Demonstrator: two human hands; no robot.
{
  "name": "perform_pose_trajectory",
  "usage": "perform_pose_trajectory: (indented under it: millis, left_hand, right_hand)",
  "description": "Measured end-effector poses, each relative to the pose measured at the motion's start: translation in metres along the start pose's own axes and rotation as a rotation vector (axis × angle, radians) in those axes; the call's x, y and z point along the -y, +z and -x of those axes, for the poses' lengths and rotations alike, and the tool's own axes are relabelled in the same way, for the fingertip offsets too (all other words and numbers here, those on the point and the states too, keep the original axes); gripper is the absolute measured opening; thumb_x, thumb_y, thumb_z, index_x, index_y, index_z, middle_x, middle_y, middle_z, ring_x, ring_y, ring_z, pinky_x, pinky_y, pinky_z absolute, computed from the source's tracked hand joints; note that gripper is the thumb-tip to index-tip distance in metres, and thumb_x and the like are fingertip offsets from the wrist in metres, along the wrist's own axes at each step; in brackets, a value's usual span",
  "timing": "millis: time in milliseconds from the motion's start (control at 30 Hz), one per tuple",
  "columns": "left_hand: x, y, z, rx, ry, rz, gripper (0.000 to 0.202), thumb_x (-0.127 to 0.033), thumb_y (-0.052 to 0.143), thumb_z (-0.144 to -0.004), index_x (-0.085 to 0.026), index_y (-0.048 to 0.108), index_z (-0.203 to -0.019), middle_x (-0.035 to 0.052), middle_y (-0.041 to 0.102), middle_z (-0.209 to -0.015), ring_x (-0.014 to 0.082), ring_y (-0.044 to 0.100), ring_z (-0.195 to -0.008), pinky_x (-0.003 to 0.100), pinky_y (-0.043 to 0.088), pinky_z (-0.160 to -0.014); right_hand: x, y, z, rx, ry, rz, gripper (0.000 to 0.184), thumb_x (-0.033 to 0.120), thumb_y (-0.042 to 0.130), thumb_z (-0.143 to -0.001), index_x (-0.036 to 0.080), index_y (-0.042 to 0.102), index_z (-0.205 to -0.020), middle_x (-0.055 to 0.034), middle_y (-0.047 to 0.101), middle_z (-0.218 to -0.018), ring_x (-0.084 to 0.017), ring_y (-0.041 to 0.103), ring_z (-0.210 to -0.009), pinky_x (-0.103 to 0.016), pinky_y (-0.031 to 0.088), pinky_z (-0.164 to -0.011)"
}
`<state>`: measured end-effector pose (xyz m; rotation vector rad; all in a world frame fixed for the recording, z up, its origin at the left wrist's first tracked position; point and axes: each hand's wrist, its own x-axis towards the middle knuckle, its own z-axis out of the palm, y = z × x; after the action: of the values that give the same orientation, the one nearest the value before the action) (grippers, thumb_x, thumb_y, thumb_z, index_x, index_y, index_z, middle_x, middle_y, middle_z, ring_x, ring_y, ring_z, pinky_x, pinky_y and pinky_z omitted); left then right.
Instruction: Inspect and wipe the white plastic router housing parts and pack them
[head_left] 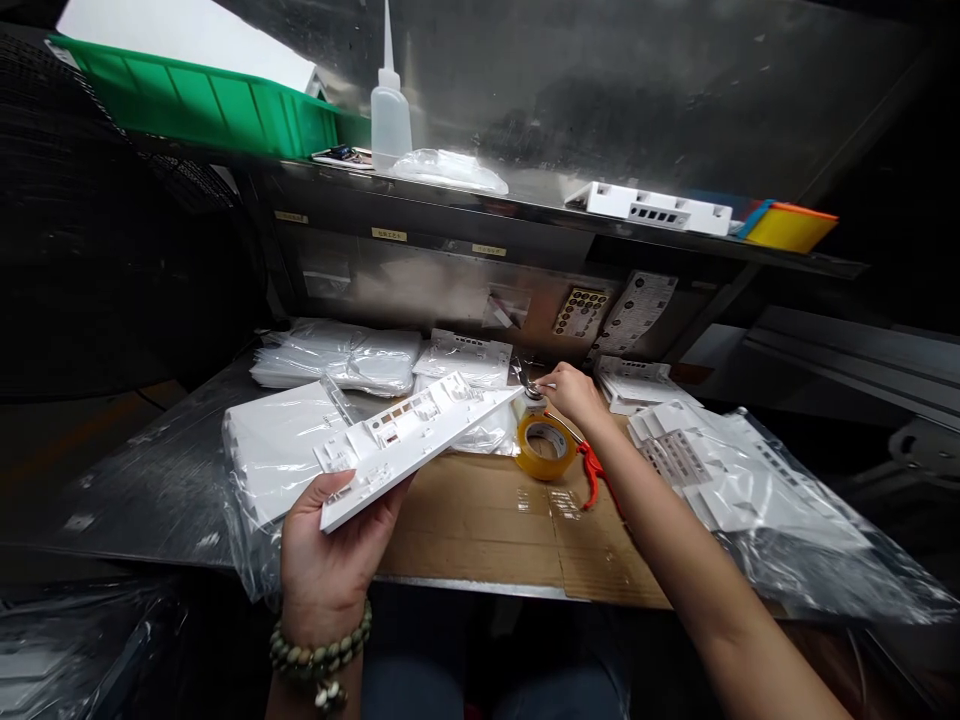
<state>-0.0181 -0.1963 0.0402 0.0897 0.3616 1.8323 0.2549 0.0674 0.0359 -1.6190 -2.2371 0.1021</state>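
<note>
My left hand [337, 530] is closed on a white plastic housing [412, 440], which has a row of slots and is tilted up to the right over the table. My right hand [574, 395] reaches to the back of the table, its fingertips pinched together at a small white and silver container [533, 396]. What those fingertips hold, if anything, is too small to tell. Just in front of the container lies a roll of yellow tape [546, 447]. Red-handled pliers or cutters [590, 475] rest beside the tape, partly hidden by my right forearm.
Brown cardboard [480, 530] covers the table's middle. Stacked plastic bags [337, 355] and a bagged white panel [274, 440] lie left; wrapped white housings [742, 470] lie right. The shelf above carries a green bin [202, 105], a nozzle bottle [390, 120] and a yellow container [791, 228].
</note>
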Motion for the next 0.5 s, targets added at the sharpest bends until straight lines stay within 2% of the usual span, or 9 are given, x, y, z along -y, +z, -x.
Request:
perform_pose_trajectory:
  millis: [100,200,300,400,467,500]
  left_hand:
    - [0.004,0.000,0.002,0.004,0.003,0.018,0.086,0.002,0.045,-0.081,-0.018,0.028,-0.162,0.0251,0.063,-0.141,0.0407,0.069,-0.116,0.057,0.063,-0.090]
    - [0.007,0.001,0.005,0.007,-0.002,0.051,0.087,0.002,0.045,-0.081,-0.019,0.027,-0.163,0.0250,0.062,-0.141,0.0404,0.068,-0.117,0.055,0.063,-0.091]
    - [0.010,0.000,0.008,-0.002,-0.022,0.085,0.086,0.001,0.045,-0.081,-0.018,0.027,-0.163,0.0253,0.063,-0.140,0.0409,0.068,-0.118,0.053,0.064,-0.089]
    - [0.013,-0.002,0.008,-0.054,-0.044,0.094,0.079,-0.002,0.043,-0.087,-0.018,0.027,-0.163,0.0258,0.066,-0.136,0.0407,0.070,-0.116,0.053,0.066,-0.087]
    - [0.016,-0.003,0.008,-0.092,-0.052,0.087,0.074,-0.005,0.043,-0.091,-0.016,0.028,-0.162,0.0262,0.068,-0.132,0.0399,0.070,-0.115,0.053,0.066,-0.086]
    - [0.018,-0.003,0.008,-0.104,-0.052,0.078,0.072,-0.006,0.043,-0.092,-0.016,0.029,-0.162,0.0258,0.069,-0.131,0.0393,0.071,-0.115,0.052,0.066,-0.087]
  right_hand:
    - [0.000,0.003,0.002,-0.016,-0.028,-0.033,0.022,0.024,0.066,-0.094,0.026,0.084,-0.106,-0.0084,0.070,-0.110,-0.022,0.068,-0.100,-0.029,0.047,-0.084]
    - [0.002,0.000,0.004,-0.076,-0.029,-0.098,0.019,0.022,0.068,-0.091,0.023,0.084,-0.103,-0.0086,0.072,-0.107,-0.023,0.069,-0.095,-0.031,0.049,-0.085]
    - [0.010,-0.008,0.019,-0.219,0.018,-0.177,0.029,0.026,0.064,-0.095,0.017,0.077,-0.120,-0.0131,0.071,-0.114,-0.024,0.070,-0.097,-0.036,0.053,-0.090]
    - [0.035,-0.018,0.062,-0.403,0.000,-0.390,0.036,0.037,0.057,-0.101,0.015,0.070,-0.127,-0.0138,0.068,-0.119,-0.021,0.070,-0.093,-0.036,0.059,-0.085]
    - [0.062,-0.023,0.105,-0.525,-0.114,-0.716,0.027,0.039,0.064,-0.098,0.019,0.074,-0.113,-0.0096,0.069,-0.111,-0.019,0.070,-0.089,-0.033,0.061,-0.076]
    - [0.077,-0.024,0.127,-0.528,-0.165,-0.798,0.019,0.036,0.070,-0.095,0.021,0.075,-0.105,-0.0075,0.069,-0.107,-0.018,0.070,-0.088,-0.032,0.061,-0.073]
